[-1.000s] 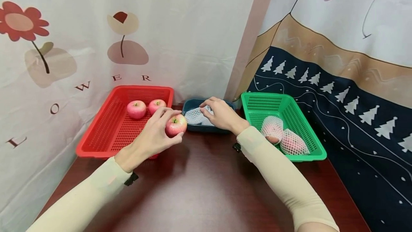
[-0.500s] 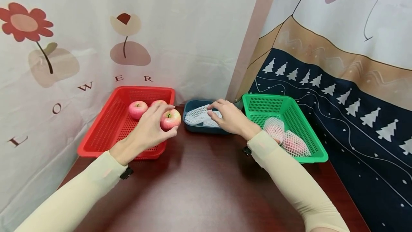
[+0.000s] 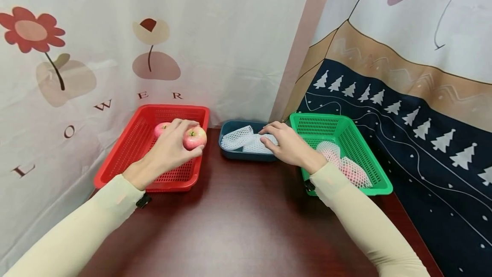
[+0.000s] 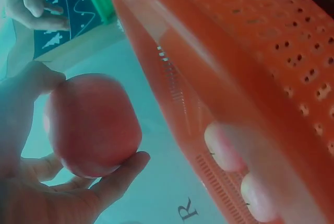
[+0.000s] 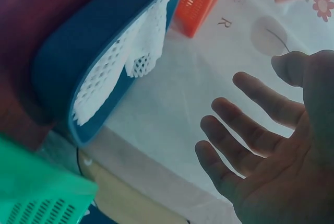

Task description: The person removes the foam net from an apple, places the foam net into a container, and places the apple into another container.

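Note:
My left hand (image 3: 163, 151) holds a red-yellow apple (image 3: 195, 138) by its sides, fingers and thumb curved round it, over the right side of the red basket (image 3: 128, 136). In the left wrist view two more apples lie in that basket, one apple (image 4: 224, 148) beside another apple (image 4: 260, 198); in the head view my hand mostly hides them. My right hand (image 3: 288, 144) hovers with relaxed, spread fingers and holds nothing. It is near the right end of a dark blue tray (image 3: 246, 156), where white foam net sleeves (image 3: 237, 137) lie.
A green basket (image 3: 351, 140) stands on the right with two net-wrapped apples (image 3: 355, 173) inside, partly behind my right forearm. All containers sit on a dark reddish-brown table (image 3: 238, 225). Printed curtains (image 3: 238, 46) hang close behind them.
My left hand has carried the apple leftward to the red basket's right side. My right hand has drifted right, uncovering more of the net sleeves in the blue tray.

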{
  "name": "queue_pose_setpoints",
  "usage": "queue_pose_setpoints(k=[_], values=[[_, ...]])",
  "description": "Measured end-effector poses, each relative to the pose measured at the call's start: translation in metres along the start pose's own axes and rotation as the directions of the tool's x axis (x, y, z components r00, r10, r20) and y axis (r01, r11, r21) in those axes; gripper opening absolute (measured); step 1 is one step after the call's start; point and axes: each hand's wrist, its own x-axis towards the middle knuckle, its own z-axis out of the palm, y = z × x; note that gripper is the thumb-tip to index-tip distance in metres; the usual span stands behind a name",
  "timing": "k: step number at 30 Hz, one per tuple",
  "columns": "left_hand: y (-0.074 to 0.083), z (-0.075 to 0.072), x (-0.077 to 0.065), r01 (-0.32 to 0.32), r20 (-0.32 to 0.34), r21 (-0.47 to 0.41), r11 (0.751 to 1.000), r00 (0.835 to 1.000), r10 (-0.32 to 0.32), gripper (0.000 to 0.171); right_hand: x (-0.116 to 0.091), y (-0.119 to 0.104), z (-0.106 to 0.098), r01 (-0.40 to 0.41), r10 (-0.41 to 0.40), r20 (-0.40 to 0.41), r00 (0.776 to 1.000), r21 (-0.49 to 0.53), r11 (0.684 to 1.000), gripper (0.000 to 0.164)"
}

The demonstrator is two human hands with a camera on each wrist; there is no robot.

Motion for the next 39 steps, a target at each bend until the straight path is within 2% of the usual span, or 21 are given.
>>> queue_pose_setpoints(k=[6,15,27,39], values=[[-0.005,-0.005,0.004,0.029,0.021,0.003,1.0,0.999,-0.029,0.079,-0.013,0.008,-0.003,-0.01,0.009,-0.019,1.0,-0.031,0.999,0.036],[-0.014,-0.013,0.015,0.097,0.079,0.056,0.994,0.992,-0.102,0.079,-0.025,0.015,-0.01,-0.012,0.01,-0.038,0.999,-0.049,0.999,0.034],[-0.036,-0.018,0.025,0.108,0.143,0.127,0.986,0.982,-0.126,0.076,-0.037,0.027,-0.018,-0.041,0.04,-0.025,0.999,-0.043,0.998,0.036],[-0.059,-0.022,0.033,0.128,0.206,0.203,0.971,0.964,-0.17,0.072,-0.045,0.035,-0.022,-0.072,0.07,-0.031,0.997,-0.048,0.996,0.037]])
